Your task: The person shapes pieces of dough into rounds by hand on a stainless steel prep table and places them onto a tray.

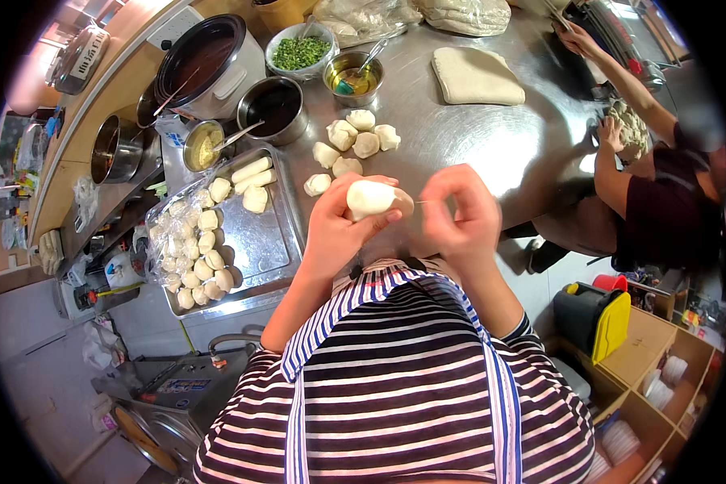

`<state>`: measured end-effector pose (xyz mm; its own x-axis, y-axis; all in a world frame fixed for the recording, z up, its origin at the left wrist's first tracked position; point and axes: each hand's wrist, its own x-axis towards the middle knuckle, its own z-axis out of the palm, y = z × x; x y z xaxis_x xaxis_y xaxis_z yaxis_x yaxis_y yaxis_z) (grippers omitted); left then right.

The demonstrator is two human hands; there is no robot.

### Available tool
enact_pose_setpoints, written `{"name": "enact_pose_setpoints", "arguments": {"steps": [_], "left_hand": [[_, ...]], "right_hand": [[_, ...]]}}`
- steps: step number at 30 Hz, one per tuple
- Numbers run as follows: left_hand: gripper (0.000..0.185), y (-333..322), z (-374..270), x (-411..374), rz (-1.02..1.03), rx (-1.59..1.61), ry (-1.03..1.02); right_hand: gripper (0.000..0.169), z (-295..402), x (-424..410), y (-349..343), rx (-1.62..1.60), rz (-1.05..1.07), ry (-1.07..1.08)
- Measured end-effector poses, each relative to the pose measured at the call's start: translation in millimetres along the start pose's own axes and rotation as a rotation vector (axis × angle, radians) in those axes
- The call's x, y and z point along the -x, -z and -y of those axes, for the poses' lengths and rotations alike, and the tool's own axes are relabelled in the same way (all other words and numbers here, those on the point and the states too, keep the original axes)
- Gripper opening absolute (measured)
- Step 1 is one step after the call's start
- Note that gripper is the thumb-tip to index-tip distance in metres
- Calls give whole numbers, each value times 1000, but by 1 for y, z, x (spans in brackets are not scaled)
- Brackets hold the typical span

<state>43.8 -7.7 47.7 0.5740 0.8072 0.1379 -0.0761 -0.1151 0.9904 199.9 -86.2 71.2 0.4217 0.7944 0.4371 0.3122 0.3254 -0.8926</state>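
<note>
My left hand (345,221) holds a smooth piece of pale dough (370,198) above the near edge of the steel table. Just right of it is my right hand (464,209), blurred, with its thumb and forefinger together; a thin strand shows between its fingertips and the dough, and whether they pinch it is unclear. Behind my hands, several dough balls (366,145) lie grouped on the tabletop. To the left, a metal tray (260,236) carries more dough balls, partly under clear plastic film (172,233), and two dough rolls (257,175).
Along the back left stand a slow cooker (230,75), a pot of dark liquid (275,109), a bowl of yellow paste (204,148), chopped greens (301,53) and a bowl of oil (354,78). A folded dough slab (478,77) lies further back. Another person's hand (611,133) touches dough at right.
</note>
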Motion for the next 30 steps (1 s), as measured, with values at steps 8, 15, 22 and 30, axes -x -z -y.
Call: {"name": "enact_pose_setpoints", "arguments": {"steps": [8,15,22,30], "left_hand": [[34,15,11,5,27,488,368],[49,16,17,1,132,499,437],[46,-3,8,-5,336,525,599],[42,18,37,38,70,681,831]], "right_hand": [[16,-91,111,100,783,391,-427],[24,-140,217,181,1039,1237,-914],[58,-66,24,17,-650,387,-729],[47,-104,33,-44,-1537,103,-972]]}}
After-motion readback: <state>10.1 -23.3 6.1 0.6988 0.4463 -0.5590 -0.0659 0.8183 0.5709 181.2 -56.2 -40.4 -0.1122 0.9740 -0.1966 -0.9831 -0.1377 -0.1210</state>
